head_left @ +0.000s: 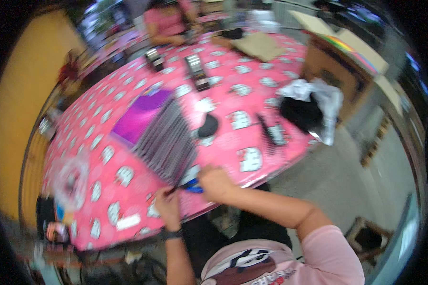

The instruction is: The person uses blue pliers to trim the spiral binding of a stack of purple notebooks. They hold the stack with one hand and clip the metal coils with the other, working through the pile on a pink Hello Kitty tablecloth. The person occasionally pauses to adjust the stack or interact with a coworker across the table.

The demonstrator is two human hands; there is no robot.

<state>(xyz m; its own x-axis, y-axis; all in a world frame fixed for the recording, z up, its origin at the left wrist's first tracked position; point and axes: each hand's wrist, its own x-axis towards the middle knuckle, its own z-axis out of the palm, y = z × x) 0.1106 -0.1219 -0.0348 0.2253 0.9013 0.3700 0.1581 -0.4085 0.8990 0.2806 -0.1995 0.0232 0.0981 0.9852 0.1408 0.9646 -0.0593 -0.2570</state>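
My right hand [218, 185] is closed around a blue-handled tool [193, 185] at the table's near edge; blur hides whether it is a pair of scissors. Just left of it, my left hand [168, 207] pinches a small dark piece [170, 192] that meets the tool's tip. Right beyond both hands lies a stack of ridged grey-black strips [169, 140], partly over a shiny purple sheet [141, 116]. A round black item [208, 126] rests to the right of the stack.
A pink patterned cloth [242, 102] covers the table. Farther right are a black brush-like item [273, 133], black material [302, 111] in a white plastic bag [329, 102] and a cardboard box [335, 71]. Clear plastic [71, 180] lies left. Another person [169, 23] sits opposite.
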